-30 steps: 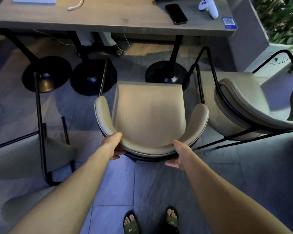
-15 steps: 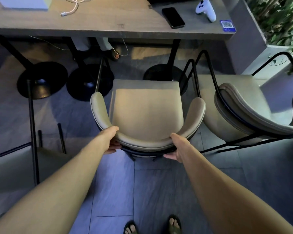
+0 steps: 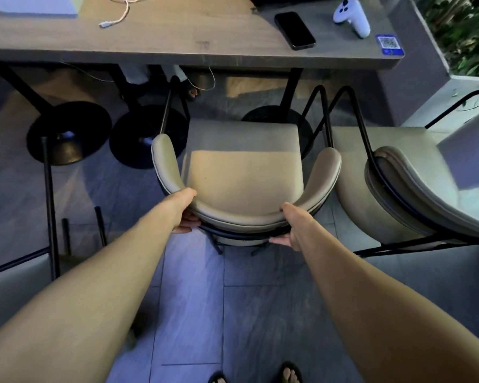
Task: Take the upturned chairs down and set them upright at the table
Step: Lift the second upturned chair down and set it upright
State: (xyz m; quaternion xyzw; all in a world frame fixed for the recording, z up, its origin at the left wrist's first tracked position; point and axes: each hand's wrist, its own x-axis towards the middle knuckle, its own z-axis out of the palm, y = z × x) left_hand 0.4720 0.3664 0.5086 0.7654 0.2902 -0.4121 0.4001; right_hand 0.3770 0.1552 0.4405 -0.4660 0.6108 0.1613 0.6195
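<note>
A beige padded chair (image 3: 244, 167) with a curved backrest stands upright on the floor, facing the wooden table (image 3: 177, 37). My left hand (image 3: 184, 210) grips the left part of its backrest and my right hand (image 3: 291, 226) grips the right part. The chair's front edge lies close to the table's edge. To the right another beige chair (image 3: 415, 189) lies tipped over, its black metal legs pointing up and to the left. At the lower left a third chair (image 3: 14, 288) is partly in view with black legs sticking up.
On the table lie a black phone (image 3: 295, 30), a white controller (image 3: 351, 15), a white cable (image 3: 118, 13), a white box (image 3: 36, 5) and a blue QR sticker (image 3: 389, 45). Black round table bases (image 3: 67, 134) stand under it. Another person's feet show beneath the table. A planter stands at the right.
The upright chair, held by both hands, has slid forward toward the table. My view has moved forward with it.
</note>
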